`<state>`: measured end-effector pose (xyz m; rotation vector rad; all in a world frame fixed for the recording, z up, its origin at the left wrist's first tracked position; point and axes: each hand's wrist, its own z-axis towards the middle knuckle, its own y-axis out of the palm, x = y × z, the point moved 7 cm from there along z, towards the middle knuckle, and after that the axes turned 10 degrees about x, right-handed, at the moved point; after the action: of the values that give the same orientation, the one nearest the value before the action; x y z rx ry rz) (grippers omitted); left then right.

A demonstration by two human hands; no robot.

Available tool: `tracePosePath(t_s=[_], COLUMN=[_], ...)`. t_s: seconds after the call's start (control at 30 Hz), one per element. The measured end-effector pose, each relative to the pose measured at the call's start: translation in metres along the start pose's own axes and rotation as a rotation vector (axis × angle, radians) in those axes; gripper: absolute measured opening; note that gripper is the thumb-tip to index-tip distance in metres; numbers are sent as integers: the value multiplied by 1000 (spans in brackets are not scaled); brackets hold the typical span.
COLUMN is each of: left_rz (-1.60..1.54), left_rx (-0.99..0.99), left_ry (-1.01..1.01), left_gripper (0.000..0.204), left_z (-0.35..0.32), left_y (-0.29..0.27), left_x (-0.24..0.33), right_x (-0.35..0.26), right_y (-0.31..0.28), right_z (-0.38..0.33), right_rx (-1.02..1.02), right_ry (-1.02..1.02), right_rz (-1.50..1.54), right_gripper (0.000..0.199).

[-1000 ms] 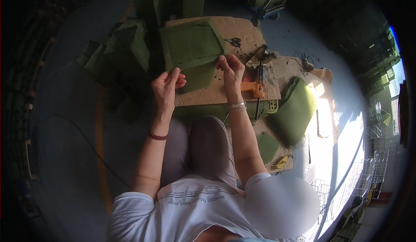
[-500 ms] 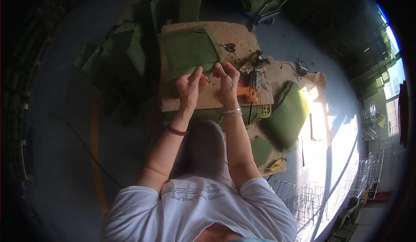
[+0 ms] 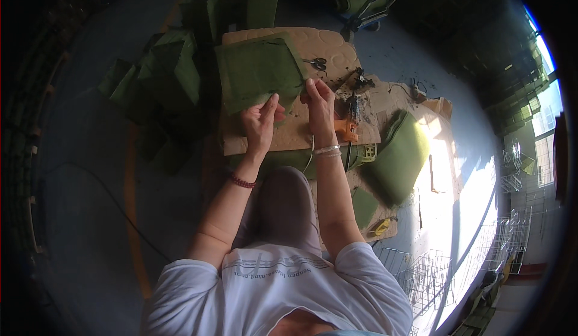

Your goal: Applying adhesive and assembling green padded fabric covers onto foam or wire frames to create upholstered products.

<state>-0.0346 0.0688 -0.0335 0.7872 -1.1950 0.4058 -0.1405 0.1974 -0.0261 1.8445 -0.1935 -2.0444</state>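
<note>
We are pinching the near edge of a green fabric piece (image 3: 260, 74) with both hands. Our left hand (image 3: 260, 122) is closing its fingers on the lower edge near the middle, thumb up against the cloth; our right hand (image 3: 319, 102) is gripping the lower right corner, fingers curled shut on it. The fabric piece is lying on the far left part of a tan board (image 3: 328, 50) that is serving as our worktop on the floor, and its far edge is reaching almost to the board's far edge.

Just beside our right hand, toward the board's right edge, an orange glue gun (image 3: 348, 125) is lying with its cord trailing off, and scissors (image 3: 316, 64) are resting near the far right corner. Left of the board a heap of green pieces (image 3: 162, 77) is spreading over the floor, and a green roll (image 3: 397, 155) is sitting off the right edge.

We are judging the risks: our right wrist is working close to the glue gun, so a sweep could knock it or touch its tip. Both grips are taking only the edge, so a pull could slip it free or drag the cloth out of line.
</note>
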Motion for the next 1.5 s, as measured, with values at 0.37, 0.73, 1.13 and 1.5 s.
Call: tracePosePath(t_s=[0.37,0.73,1.13,1.5], left_rz=[-45,-53,-71,-99], left_rx=[42,17,-2,-12], left_ry=[-38,-47,-64,-66], left_gripper=[32,31,30,29], left_z=[-2,-4,-5,-3], left_y=[-5,-3,0,-5], left_x=[2,-3,-5,-4], right_x=[15,9,18,26], right_y=[3,18,12,26], right_z=[-3,30,57,50], right_rx=[44,-102,-152,-141], right_ry=[203,301,397,459], right_rz=[131,93,166,106], right_gripper=[24,19,25,36])
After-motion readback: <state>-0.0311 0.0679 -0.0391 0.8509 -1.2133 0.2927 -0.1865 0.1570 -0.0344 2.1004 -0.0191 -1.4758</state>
